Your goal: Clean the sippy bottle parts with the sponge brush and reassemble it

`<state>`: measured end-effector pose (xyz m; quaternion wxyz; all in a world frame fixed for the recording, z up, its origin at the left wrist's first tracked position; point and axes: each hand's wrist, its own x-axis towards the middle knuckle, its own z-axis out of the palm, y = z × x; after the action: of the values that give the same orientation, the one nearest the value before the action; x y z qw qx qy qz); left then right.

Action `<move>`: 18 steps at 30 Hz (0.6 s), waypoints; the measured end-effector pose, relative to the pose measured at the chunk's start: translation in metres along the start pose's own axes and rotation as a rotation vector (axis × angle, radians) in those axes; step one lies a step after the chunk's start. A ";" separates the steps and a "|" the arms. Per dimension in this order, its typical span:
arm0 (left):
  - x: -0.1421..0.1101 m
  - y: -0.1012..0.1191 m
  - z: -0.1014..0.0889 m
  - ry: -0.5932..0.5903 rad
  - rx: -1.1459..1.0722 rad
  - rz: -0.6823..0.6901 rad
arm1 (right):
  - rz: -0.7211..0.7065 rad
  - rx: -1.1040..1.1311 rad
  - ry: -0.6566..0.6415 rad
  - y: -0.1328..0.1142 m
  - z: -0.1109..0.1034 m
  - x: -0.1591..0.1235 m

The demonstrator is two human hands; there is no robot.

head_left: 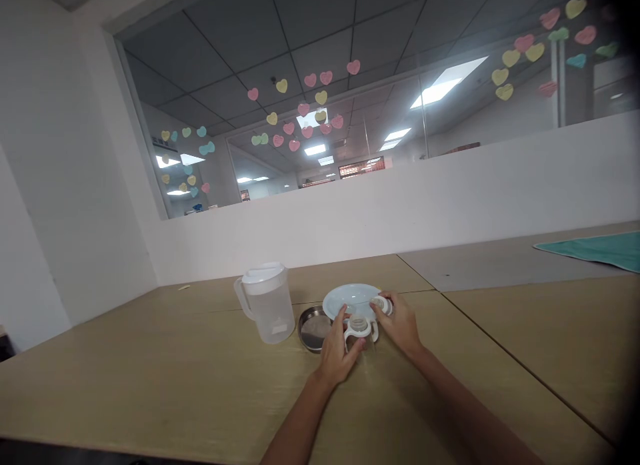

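My left hand (pixel 336 353) is wrapped round a clear baby bottle (pixel 359 326) with white side handles. Its threaded neck is uncovered and faces up. In the fingers of my right hand (pixel 403 323) is a white ring-shaped bottle cap (pixel 383 305), held apart from the bottle, up and to its right. Just beyond both hands lies a pale blue plate (pixel 345 295). A round metal dish (pixel 311 331) sits to the left of my left hand, partly covered by the plate and the hand.
A translucent lidded pitcher (pixel 273 311) stands left of the metal dish. The wooden table (pixel 175 371) meets a white wall below a window with heart-shaped notes. A teal cloth (pixel 600 249) lies at the far right. A small pale scrap (pixel 185 287) rests at the back left.
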<state>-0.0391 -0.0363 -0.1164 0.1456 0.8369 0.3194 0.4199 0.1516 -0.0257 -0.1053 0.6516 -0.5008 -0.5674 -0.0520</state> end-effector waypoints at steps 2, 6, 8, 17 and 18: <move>0.000 0.000 0.000 -0.004 -0.001 0.000 | 0.015 0.005 0.001 0.000 -0.003 0.001; 0.001 0.002 -0.001 0.003 -0.011 -0.007 | 0.069 0.027 -0.022 0.003 -0.008 0.005; 0.001 0.004 -0.001 0.007 -0.022 -0.012 | 0.102 0.060 -0.041 0.004 -0.009 0.006; 0.008 0.003 -0.008 0.217 0.060 0.168 | 0.151 0.147 -0.122 0.007 -0.007 0.005; 0.016 0.014 -0.014 0.349 0.072 0.238 | 0.156 0.136 -0.117 0.007 -0.008 0.005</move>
<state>-0.0375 -0.0373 -0.0908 0.0076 0.7882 0.2534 0.5608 0.1628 -0.0255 -0.1045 0.6518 -0.5003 -0.5660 0.0664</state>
